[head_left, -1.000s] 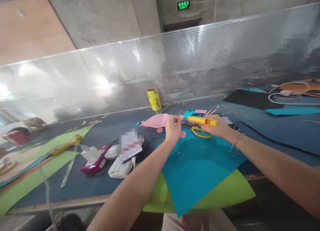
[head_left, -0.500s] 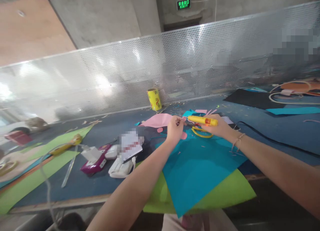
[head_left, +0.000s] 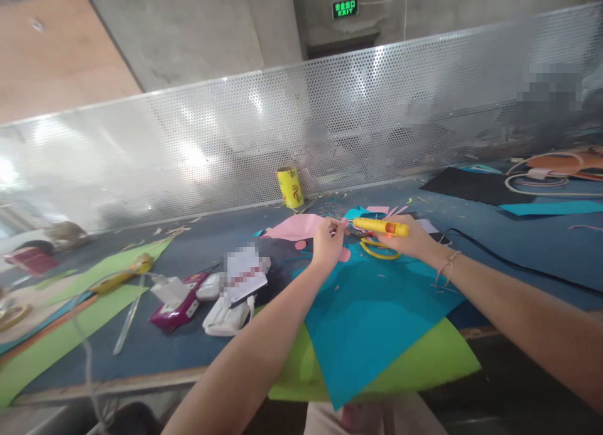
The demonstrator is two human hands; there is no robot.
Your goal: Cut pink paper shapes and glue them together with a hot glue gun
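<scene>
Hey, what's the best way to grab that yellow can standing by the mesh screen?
Grip the can around the middle of its side wall, coming from the near side. It stands upright, a plain cylinder, and the mesh screen rises close behind it, so the back is probably blocked.

The glue gun (head_left: 380, 226) in the right hand (head_left: 407, 240) is smooth, glossy yellow plastic. The pink scrap (head_left: 340, 224) pinched in the left hand (head_left: 328, 243) looks matt, like the pink sheet (head_left: 294, 226) at ten o'clock of that hand. At six o'clock of the hands, the teal sheet (head_left: 372, 309) and the lime sheet (head_left: 424, 359) under it are flat and matt, either paper or thin foam. The table cover (head_left: 188, 246) is dull, dark blue and cloth-like, with a bare wooden edge (head_left: 117, 385) at seven o'clock. At twelve o'clock the perforated screen (head_left: 282, 127) is shiny metal and the yellow can (head_left: 291, 187) glossy. At eight o'clock the magenta box (head_left: 176, 306) shines too.
</scene>
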